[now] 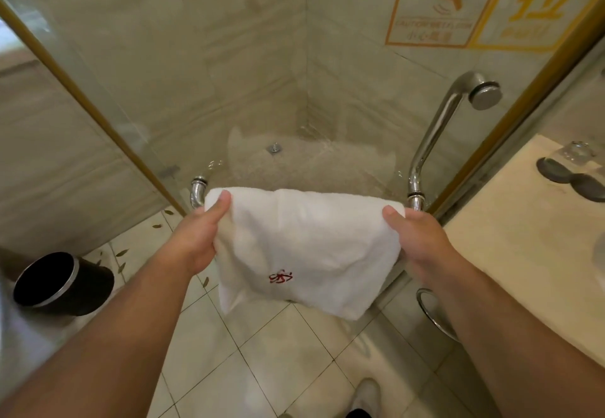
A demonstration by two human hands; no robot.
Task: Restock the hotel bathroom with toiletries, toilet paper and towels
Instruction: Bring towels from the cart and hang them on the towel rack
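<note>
Towel: a white towel (304, 247) is hanging over the chrome rail (198, 191) on the glass shower door. Its long axis is running left to right along the rail, and the front flap, with a small red logo (281, 277), is falling toward the person.

Left hand: the left hand (199, 237) is gripping the towel's left edge, thumb lying on top close to the rail. The fingers are tucked behind the cloth and hidden.

Right hand: the right hand (422, 241) is holding the right edge the same way, thumb on top and fingers hidden under the fold.

Relation that matters: the towel is sitting between the two hands, one at each end of its long axis and neither plainly nearer. The rail is lying just beyond both thumbs.

Step, as a judgement: the person seems to be squaring the towel on the rail. The flap is bulging rather than lying flat, so an even pull outward or downward from both ends looks called for.

Nearby: a dark bin (62, 283) is standing on the tiled floor to the left, and a pale counter (523, 254) is running along the right.
</note>
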